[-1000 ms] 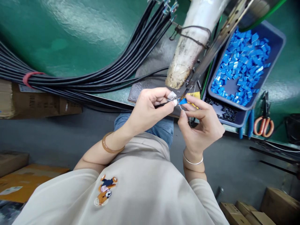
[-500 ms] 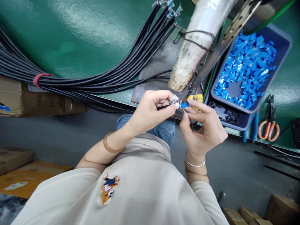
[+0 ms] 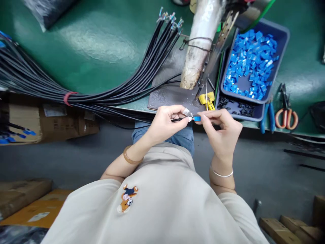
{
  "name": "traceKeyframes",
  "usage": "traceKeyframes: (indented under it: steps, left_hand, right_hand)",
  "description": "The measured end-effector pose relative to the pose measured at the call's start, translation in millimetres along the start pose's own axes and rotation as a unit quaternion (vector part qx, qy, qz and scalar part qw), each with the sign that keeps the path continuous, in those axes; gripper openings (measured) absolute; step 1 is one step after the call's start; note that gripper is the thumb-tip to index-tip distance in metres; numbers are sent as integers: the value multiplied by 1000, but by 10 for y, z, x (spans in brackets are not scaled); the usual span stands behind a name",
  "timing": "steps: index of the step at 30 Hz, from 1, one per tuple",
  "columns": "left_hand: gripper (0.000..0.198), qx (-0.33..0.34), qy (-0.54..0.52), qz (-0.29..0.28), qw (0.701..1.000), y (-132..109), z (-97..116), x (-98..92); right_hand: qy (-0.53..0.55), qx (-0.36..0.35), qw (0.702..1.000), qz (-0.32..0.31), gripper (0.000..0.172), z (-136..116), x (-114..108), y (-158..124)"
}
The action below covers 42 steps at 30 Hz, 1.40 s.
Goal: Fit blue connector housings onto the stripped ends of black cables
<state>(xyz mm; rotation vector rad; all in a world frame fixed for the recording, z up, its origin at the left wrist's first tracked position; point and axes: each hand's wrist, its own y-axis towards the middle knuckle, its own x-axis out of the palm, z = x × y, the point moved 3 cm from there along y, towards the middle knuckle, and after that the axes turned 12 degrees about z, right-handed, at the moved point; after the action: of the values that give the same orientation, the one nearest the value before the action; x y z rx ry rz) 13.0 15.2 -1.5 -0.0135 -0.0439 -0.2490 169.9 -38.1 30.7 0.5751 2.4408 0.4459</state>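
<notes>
Pinched in my left hand (image 3: 165,122) is the end of a black cable (image 3: 178,119), with a white wrap around one fingertip. A small blue connector (image 3: 196,118) sits at the cable's end, where fine wires meet it. My right hand (image 3: 221,130) grips that connector between thumb and fingers. Just above the hands, a metal perforated rod (image 3: 215,54) points down beside a white wrapped tube (image 3: 196,51) with a scorched end. A yellow piece (image 3: 207,100) lies behind my right fingers. Whether the wires are joined to the connector is too small to tell.
A bundle of black cables (image 3: 114,92), tied with a red band (image 3: 69,99), runs along the table's left. On the right stand a bin (image 3: 283,51) of blue connectors, a lower tray (image 3: 259,113) of small black parts, blue-handled pliers (image 3: 271,117) and orange-handled scissors (image 3: 286,117).
My right fingers have closed in on the blue connector, which now lies level with the cable. Both hands sit slightly lower, away from the rod's tip. The whole view has shifted.
</notes>
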Motion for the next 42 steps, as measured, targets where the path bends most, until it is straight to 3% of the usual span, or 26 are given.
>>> traceKeyframes:
  steps: [9, 16, 20, 27, 37, 42]
  left_hand:
    - [19, -38, -65, -46, 996, -92, -7, -28]
    - [27, -99, -74, -25, 992, -1, -102, 18]
    - [33, -109, -98, -21, 989, 61, -85, 25]
    - [29, -78, -96, 5, 992, 148, -44, 45]
    - [29, -63, -107, 5, 992, 240, 7, 31]
    - [26, -35, -123, 33, 991, 262, 24, 46]
  right_hand:
    - [-70, -185, 980, -10, 7, -231, -18, -177]
    - [-68, -128, 986, 87, 6, -92, 28, -127]
    - [-54, -97, 991, 70, 5, -2, 112, -59]
    - [-78, -146, 980, 110, 9, -6, 173, 0]
    - [-71, -174, 976, 107, 13, -1, 239, 21]
    - [-51, -146, 981, 114, 10, -23, 247, 68]
